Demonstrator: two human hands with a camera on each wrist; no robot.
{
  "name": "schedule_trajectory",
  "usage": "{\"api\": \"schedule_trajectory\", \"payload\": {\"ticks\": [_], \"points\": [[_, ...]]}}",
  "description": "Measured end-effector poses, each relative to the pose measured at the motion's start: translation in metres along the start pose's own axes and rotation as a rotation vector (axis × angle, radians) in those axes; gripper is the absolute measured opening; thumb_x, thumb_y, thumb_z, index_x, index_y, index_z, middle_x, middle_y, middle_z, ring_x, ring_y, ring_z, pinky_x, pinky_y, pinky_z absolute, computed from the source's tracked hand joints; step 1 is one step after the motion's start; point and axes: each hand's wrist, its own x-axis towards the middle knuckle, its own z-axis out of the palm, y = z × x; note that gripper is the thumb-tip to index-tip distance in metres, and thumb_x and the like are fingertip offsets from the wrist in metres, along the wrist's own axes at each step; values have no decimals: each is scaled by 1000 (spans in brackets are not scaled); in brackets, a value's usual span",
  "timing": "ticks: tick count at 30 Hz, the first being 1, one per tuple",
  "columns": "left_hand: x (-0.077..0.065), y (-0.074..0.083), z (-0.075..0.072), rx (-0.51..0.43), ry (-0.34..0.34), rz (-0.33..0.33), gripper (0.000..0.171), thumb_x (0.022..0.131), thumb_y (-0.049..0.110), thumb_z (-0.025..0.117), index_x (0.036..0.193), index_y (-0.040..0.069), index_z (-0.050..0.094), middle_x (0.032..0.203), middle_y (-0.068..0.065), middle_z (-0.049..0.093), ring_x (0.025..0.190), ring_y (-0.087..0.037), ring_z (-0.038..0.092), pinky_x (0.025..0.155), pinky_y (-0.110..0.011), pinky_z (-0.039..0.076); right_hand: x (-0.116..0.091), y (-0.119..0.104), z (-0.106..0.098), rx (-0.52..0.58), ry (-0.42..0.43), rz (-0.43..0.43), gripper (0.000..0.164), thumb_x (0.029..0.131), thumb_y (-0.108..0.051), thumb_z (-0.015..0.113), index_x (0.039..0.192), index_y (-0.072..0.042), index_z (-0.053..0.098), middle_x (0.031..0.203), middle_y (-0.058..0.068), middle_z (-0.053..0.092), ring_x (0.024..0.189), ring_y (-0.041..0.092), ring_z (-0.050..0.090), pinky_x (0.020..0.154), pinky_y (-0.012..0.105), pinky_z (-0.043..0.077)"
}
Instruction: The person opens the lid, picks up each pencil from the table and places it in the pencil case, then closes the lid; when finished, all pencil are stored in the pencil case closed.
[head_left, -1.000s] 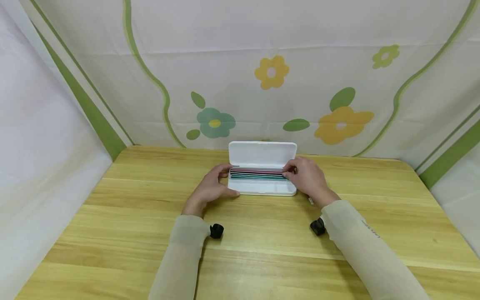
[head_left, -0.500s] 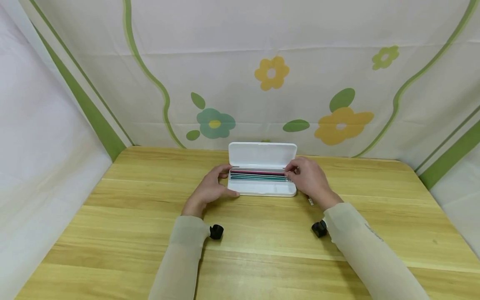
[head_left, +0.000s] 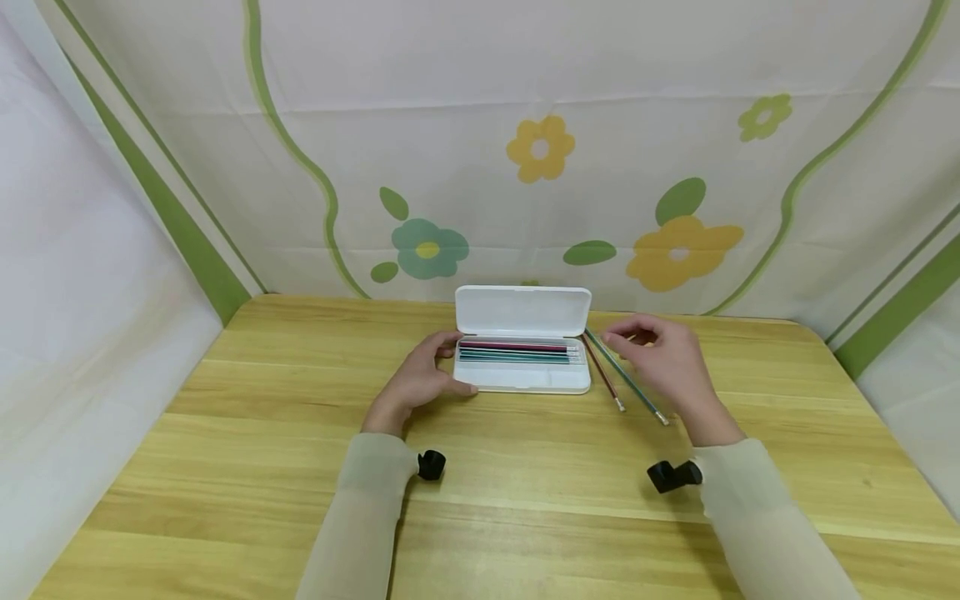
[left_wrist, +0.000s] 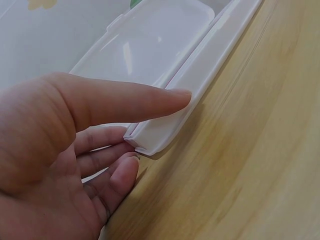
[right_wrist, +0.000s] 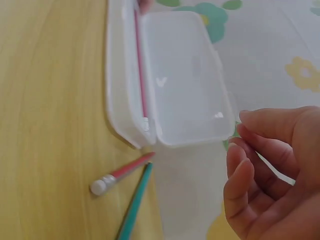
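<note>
A white pencil case (head_left: 510, 379) lies on the table with its lid (head_left: 522, 311) raised at the back. Several pencils (head_left: 513, 354), one red and others dark and green, lie lengthwise in it, white eraser ends to the right. My left hand (head_left: 422, 375) holds the case's left end, thumb along the front wall (left_wrist: 127, 102) and fingers round the back corner. To the right of the case, a red pencil (head_left: 603, 373) and a green pencil (head_left: 628, 379) lie slanted on the table. Over there my right hand (head_left: 671, 358) hovers with loosely bent fingers, holding nothing.
The wooden table (head_left: 525, 517) ends just behind the case, where a white curtain (head_left: 480, 167) with flowers and green stripes hangs. Black wrist cameras sit at both sleeves, the left one (head_left: 431, 465) and the right one (head_left: 675, 475).
My right hand has let go at the case's right end and moved right. The pencils' eraser ends and the two pencils on the table now show fully. My left hand has stayed in place.
</note>
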Motion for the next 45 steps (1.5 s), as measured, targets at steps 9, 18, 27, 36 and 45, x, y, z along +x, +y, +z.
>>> {"api": "schedule_trajectory", "payload": {"ticks": [9, 18, 27, 36, 45], "points": [[0, -1, -1, -4, -13, 8, 91, 78, 6, 93, 158, 15, 51, 154, -9, 54, 142, -32, 47, 123, -54, 39, -17, 7, -25, 99, 38, 114, 45, 99, -54, 73, 121, -14, 77, 95, -9, 70, 74, 12, 63, 65, 26, 55], [0, -1, -1, -14, -17, 7, 91, 78, 5, 92, 158, 16, 50, 155, -10, 53, 143, -33, 46, 124, -54, 38, -29, 31, -33, 221, 39, 139, 49, 103, -46, 71, 135, -8, 66, 103, -16, 69, 82, 8, 68, 68, 26, 59], [-1, 0, -1, -7, -17, -1, 93, 79, 7, 92, 160, 16, 48, 157, -9, 52, 145, -33, 46, 125, -55, 37, -31, 54, -35, 269, -8, 200, 47, 104, -45, 71, 133, -8, 64, 101, -17, 70, 86, 8, 67, 73, 26, 61], [-1, 0, -1, -7, -16, -3, 94, 78, 7, 93, 160, 16, 48, 157, -10, 53, 145, -33, 46, 125, -55, 38, -26, 78, -31, 349, -99, 315, 46, 102, -44, 74, 131, -10, 64, 98, -13, 70, 85, 8, 66, 71, 27, 60], [-1, 0, -1, -7, -13, -9, 94, 78, 8, 93, 160, 17, 48, 156, -10, 52, 145, -33, 46, 125, -55, 37, -25, 91, -24, 311, -150, 342, 56, 101, -44, 75, 137, -3, 61, 98, -13, 72, 85, 7, 66, 71, 25, 60]]}}
